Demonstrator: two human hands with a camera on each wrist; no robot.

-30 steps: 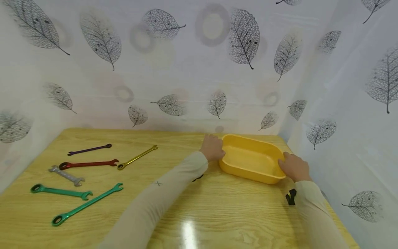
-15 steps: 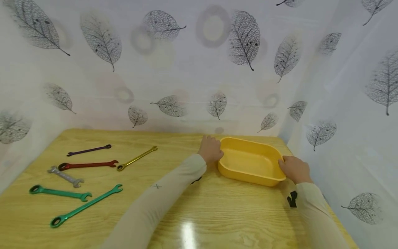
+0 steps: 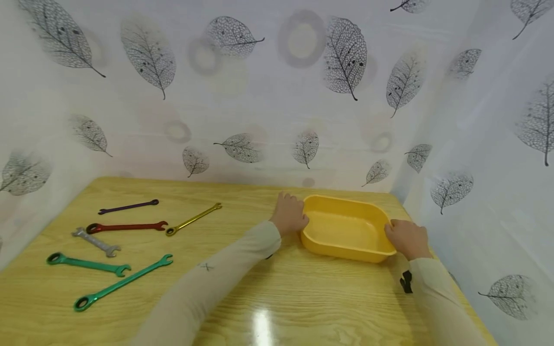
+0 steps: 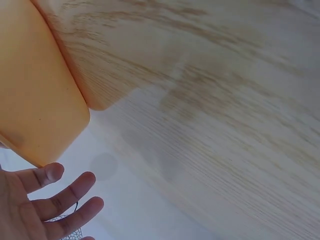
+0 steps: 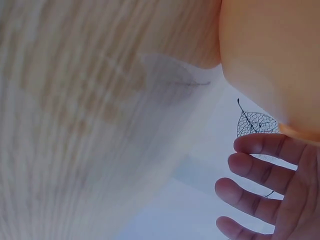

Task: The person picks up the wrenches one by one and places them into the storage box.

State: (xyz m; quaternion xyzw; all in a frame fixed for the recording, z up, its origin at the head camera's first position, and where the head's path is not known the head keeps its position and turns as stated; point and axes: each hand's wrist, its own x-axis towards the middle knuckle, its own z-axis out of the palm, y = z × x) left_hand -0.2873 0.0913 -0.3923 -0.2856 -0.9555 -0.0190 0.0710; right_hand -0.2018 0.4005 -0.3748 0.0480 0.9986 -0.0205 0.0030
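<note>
A yellow rectangular plastic basin point(image 3: 342, 229) with rounded corners stands on the right part of the wooden table, and nothing shows inside it. At its left end my left hand point(image 3: 289, 214) pinches the rim, thumb inward. My right hand point(image 3: 408, 238) pinches the rim at the opposite end in the same way. In the left wrist view, fingers point(image 4: 75, 187) spread below the basin's rim beside its outer wall point(image 4: 55, 100). Fingers point(image 5: 255, 165) lie likewise against the rim in the right wrist view, the others stretched out beneath.
On the left lie several wrenches: a purple one point(image 3: 128, 207), a red one point(image 3: 127, 227), a gold one point(image 3: 194, 219), a silver one point(image 3: 96, 241) and two green ones, one crosswise point(image 3: 88, 264). Leaf-printed curtains point(image 3: 259, 105) border the table's back and sides.
Both hands have drawn the basin slightly toward me and a little left, still gripping its rim. The wrenches keep their places, with a small shift of the head view.
</note>
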